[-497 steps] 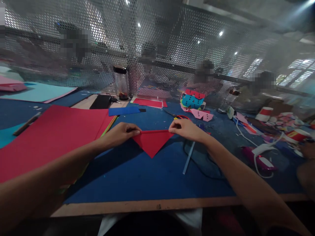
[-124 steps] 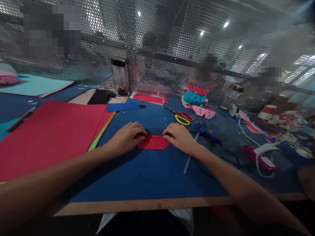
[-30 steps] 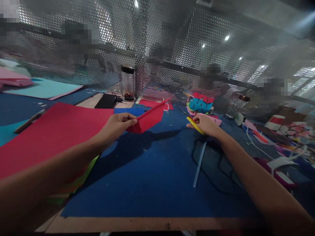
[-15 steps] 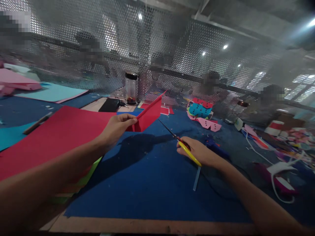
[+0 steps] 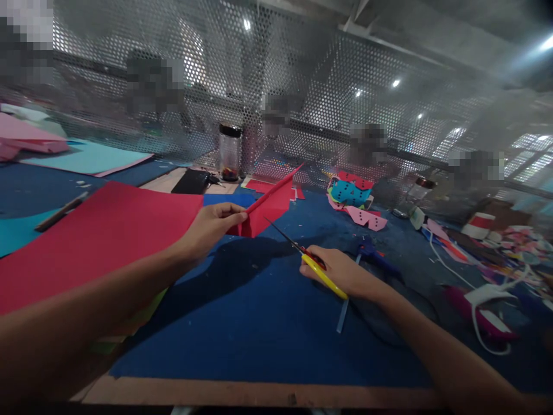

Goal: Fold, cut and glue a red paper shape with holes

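Note:
My left hand [image 5: 218,226] pinches a folded piece of red paper [image 5: 273,206] between thumb and fingers, holding it raised above the blue table mat [image 5: 242,340]. In my right hand [image 5: 330,268] is a pair of scissors [image 5: 322,274] with yellow and red handles. The blades point up and left, their tip at or very near the lower edge of the red paper; I cannot tell whether they touch. A large red sheet [image 5: 129,230] lies under and left of my left forearm. Behind my right hand rests a blue glue gun [image 5: 375,253] with a clear glue stick [image 5: 343,316].
Pink, blue and red cut paper shapes with black dots [image 5: 352,193] lie at the back. A lidded jar [image 5: 230,153] stands by a black phone [image 5: 190,181]. Paper scraps [image 5: 518,248] and a magenta tool with white cord [image 5: 479,311] are right. A perforated metal screen [image 5: 311,109] rises behind.
My right hand has brought the scissors leftward, closer to the folded red paper. My left hand and the paper have shifted slightly right.

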The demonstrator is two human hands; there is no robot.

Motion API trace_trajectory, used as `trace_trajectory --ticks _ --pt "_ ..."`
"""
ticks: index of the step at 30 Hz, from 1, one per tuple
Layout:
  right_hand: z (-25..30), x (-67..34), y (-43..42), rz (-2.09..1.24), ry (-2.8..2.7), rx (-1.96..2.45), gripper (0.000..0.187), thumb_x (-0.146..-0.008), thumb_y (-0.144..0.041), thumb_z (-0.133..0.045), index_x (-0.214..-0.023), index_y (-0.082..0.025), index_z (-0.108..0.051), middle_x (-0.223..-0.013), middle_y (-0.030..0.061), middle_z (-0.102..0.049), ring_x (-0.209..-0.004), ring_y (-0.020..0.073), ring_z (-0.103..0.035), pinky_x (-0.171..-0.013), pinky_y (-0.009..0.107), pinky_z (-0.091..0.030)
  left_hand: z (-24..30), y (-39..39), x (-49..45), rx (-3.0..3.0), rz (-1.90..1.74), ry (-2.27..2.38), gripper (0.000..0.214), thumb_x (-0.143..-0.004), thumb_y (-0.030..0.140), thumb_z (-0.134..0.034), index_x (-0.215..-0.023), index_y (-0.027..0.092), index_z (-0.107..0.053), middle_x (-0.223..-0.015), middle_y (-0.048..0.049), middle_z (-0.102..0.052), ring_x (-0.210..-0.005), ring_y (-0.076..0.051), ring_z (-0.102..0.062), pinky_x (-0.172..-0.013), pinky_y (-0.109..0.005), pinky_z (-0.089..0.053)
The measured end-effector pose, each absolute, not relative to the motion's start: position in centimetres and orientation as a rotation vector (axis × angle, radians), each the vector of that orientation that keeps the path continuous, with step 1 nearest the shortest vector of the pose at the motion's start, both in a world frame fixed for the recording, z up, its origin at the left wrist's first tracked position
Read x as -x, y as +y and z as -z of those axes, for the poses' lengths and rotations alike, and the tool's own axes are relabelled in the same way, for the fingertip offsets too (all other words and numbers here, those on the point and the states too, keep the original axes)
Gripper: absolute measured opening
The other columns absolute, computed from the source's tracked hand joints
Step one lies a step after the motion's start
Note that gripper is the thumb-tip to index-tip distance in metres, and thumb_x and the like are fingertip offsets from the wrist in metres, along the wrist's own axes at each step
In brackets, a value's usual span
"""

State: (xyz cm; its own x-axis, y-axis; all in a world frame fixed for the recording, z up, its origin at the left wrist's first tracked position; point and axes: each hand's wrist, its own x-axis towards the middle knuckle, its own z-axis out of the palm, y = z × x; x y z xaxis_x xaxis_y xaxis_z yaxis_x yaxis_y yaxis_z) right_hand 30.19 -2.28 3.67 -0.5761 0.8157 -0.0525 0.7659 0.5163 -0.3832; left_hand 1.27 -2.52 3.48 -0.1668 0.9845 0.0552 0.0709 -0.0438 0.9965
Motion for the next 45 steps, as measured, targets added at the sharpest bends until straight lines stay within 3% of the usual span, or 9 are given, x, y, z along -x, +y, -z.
trace_trajectory --ticks 18,29,45 --pt "-3.5 -29.7 -2.7 -0.527 -2.596 1.403 0.027 -0.092 -0.048 -0.056 -0.089 -0.021 -0.058 -0.079 0.0012 -0.065 -0.067 0.0142 -0.055 -0.059 0.025 -0.029 -2.7 -2.5 -1.7 -1.291 -1.357 1.351 0.024 -0.071 0.037 -0.075 -0.086 0.019 -0.070 -0.074 -0.0011 -0.067 -0.061 -0.012 -0.056 -0.052 -0.023 -0.040" --pt "-2.9 -29.6 -2.6 -0.486 -2.572 1.404 0.027 -0.092 -0.048 -0.055 -0.088 -0.022 -0.057 -0.077 -0.0003 -0.064 -0.064 0.0127 -0.052 -0.058 0.025 -0.027 -2.6 -2.5 -1.6 -1.311 -1.347 1.359 0.023 -0.074 0.037 -0.074 -0.087 0.019 -0.070 -0.072 -0.0010 -0.067 -0.056 -0.011 -0.051 -0.049 -0.024 -0.035" --pt "-2.8 -29.5 -2.6 -0.487 -2.561 1.378 0.024 -0.091 -0.044 -0.057 -0.083 -0.021 -0.056 -0.074 -0.0012 -0.059 -0.062 0.0121 -0.045 -0.057 0.025 -0.026 -2.4 -2.3 -1.6 -1.348 -1.368 1.333 0.025 -0.075 0.040 -0.075 -0.087 0.018 -0.071 -0.078 -0.0022 -0.069 -0.067 -0.013 -0.058 -0.059 -0.026 -0.041"
